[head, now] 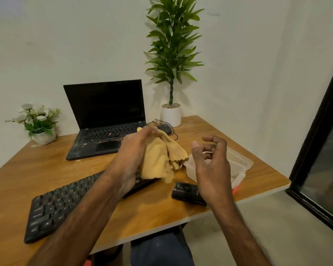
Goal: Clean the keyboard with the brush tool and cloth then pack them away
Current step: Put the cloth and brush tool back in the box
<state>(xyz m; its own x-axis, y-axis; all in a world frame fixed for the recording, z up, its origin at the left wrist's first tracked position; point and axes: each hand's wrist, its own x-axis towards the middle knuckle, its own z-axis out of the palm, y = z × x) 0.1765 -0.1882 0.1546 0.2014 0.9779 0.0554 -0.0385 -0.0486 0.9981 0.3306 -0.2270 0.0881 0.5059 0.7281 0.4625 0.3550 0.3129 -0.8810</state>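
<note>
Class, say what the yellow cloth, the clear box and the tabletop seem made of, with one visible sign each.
Yellow cloth, gripped by the left hand: soft matt fabric; it drapes in folds. Clear rectangular box: probably plastic; translucent walls. Brown tabletop: wood or wood-look laminate, smooth; grain streaks, pale edge.

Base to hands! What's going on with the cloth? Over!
Left hand grips cloth, lifted over keyboard. Right hand empty, loosely curled, above clear box. Black device on table beside box; path looks clear.
</note>
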